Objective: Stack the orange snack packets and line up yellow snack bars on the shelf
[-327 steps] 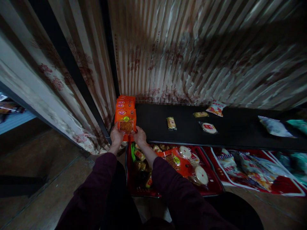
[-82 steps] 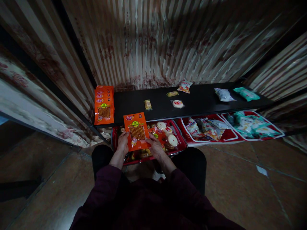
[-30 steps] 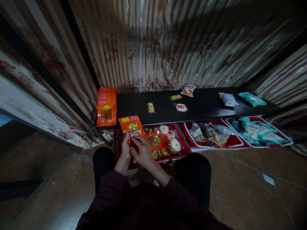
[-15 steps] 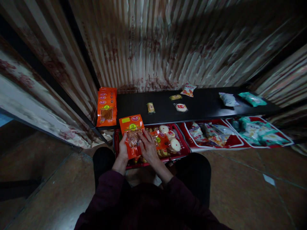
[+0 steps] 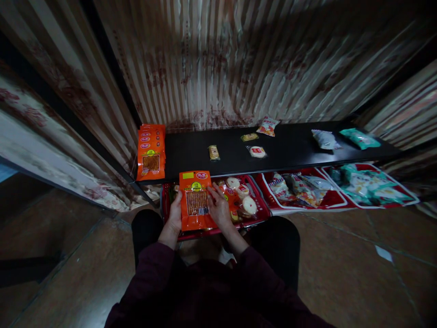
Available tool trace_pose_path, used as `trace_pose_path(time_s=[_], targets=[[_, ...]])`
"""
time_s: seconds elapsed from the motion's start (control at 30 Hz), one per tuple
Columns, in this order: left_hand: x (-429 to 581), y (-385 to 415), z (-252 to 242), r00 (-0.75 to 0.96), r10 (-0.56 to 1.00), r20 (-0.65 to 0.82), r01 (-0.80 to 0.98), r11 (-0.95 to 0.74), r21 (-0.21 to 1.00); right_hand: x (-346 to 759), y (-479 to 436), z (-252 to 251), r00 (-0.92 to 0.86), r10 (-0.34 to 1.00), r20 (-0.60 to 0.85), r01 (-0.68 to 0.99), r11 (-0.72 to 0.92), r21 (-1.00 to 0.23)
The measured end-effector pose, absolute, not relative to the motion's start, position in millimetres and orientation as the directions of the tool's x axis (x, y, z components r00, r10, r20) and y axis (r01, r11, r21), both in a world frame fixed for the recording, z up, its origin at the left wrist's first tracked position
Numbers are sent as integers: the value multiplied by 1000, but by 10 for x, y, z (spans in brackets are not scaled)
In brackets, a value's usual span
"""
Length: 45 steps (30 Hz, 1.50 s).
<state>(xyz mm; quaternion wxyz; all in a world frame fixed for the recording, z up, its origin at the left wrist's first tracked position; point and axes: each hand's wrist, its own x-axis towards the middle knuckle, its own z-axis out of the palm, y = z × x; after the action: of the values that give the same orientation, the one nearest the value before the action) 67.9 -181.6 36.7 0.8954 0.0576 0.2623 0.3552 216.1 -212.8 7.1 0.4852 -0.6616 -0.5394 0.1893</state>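
Between my two hands an orange snack packet (image 5: 196,200) with a clear window is held up over the red basket (image 5: 261,200). My left hand (image 5: 175,214) grips its left edge, thumb in front. Along the right edge, my right hand (image 5: 219,207) has its fingers on the packet; its thumb is hidden. In the basket, round wrapped white crackers (image 5: 249,206) and another orange packet (image 5: 231,200) lie to the right of my hand. A row of overlapping orange packets (image 5: 150,152) lies at the left end of the black shelf (image 5: 191,141).
On the shelf are small yellow-wrapped snacks (image 5: 214,152), a round wrapped cracker (image 5: 256,151), a puffy red-and-white bag (image 5: 268,126), a pale bag (image 5: 324,139) and a green bag (image 5: 359,138). Two more red baskets (image 5: 336,200) hold bagged snacks. A dark metal post (image 5: 112,68) rises at left.
The held orange packet has moved slightly right and down, and now stands straighter. My right hand has shifted right with it, still at its right side.
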Motion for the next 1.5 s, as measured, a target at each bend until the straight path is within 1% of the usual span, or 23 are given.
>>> trace_pose_path(time_s=[0.1, 0.23, 0.33, 0.47, 0.57, 0.7, 0.83, 0.97, 1.07, 1.17, 1.27, 1.37, 1.43, 1.5], targets=[[687, -1815, 387, 630, 651, -423, -595, 755, 276, 2180, -2128, 55, 337, 892, 302, 574, 59, -817], [698, -1812, 394, 604, 668, -434, -616, 737, 277, 2202, -2143, 78, 263, 878, 399, 730, 89, -678], [711, -1819, 398, 591, 679, -435, -623, 727, 289, 2210, -2160, 108, 200, 878, 434, 777, 127, -616], [735, -1831, 388, 562, 705, -432, -631, 703, 327, 2197, -2165, 120, 156, 900, 407, 769, 147, -621], [753, -1827, 344, 526, 740, -419, -660, 666, 347, 2176, -2164, 119, 167, 911, 376, 730, 142, -668], [761, -1818, 261, 541, 747, -387, -654, 663, 365, 2135, -2183, 163, 227, 925, 303, 649, 88, -755], [750, -1838, 210, 544, 751, -374, -618, 660, 428, 2109, -2209, 259, 259, 943, 210, 552, 34, -833], [767, -1864, 250, 551, 769, -325, -560, 629, 538, 2113, -2228, 352, 275, 959, 76, 367, -32, -930], [807, -1875, 311, 541, 787, -298, -507, 587, 631, 2120, -2245, 393, 249, 968, 21, 198, -30, -980], [844, -1890, 345, 525, 808, -270, -457, 534, 711, 2126, -2275, 419, 237, 971, -14, 67, -30, -997], [865, -1911, 350, 522, 815, -253, -402, 496, 770, 2149, -2312, 438, 234, 971, -43, -25, -38, -999], [878, -1924, 363, 505, 828, -242, -337, 448, 828, 2204, -2336, 431, 234, 966, -106, -129, -77, -989], [888, -1922, 387, 476, 853, -212, -288, 379, 879, 2243, -2334, 415, 231, 962, -147, -186, -104, -977], [900, -1918, 421, 443, 883, -157, -206, 271, 940, 2266, -2321, 406, 200, 963, -180, -243, -129, -961]])
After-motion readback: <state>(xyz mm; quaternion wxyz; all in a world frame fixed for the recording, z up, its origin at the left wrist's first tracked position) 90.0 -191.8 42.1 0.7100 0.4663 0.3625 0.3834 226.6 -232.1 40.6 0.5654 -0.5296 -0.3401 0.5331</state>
